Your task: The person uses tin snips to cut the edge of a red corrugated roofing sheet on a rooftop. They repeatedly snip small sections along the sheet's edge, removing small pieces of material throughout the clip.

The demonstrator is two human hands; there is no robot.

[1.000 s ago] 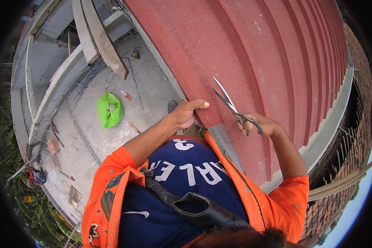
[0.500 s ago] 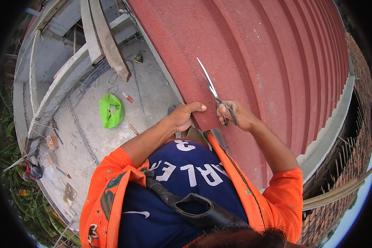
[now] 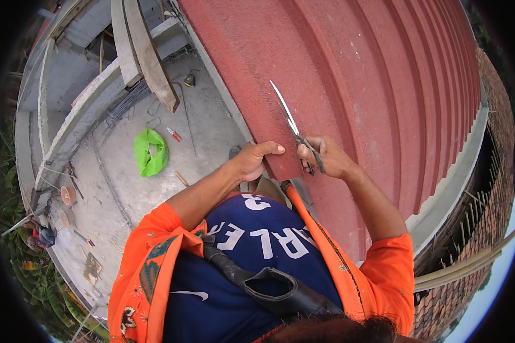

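Note:
A pair of scissors [image 3: 285, 110] with long silver blades and dark handles is in my right hand [image 3: 327, 155], its fingers wrapped round the handles. The blades point away from me, above the ribbed red roofing sheet [image 3: 337, 74]. My left hand [image 3: 256, 160] grips the near left edge of that sheet, thumb on top and the other fingers mostly hidden underneath. A cut line shows in the sheet's near edge between my hands, close in front of my body.
On the concrete floor [image 3: 183, 123] to the left lie a bright green cloth [image 3: 151, 152], red-handled pliers [image 3: 174, 134] and wire rods. Wooden planks [image 3: 149, 54] jut out at the upper left. Buckets [image 3: 67, 195] stand far left, near another person [image 3: 41, 237]. Tiled roofing [image 3: 466, 280] lies at right.
My right hand and the scissors have shifted slightly left. My left hand keeps its grip on the sheet's edge.

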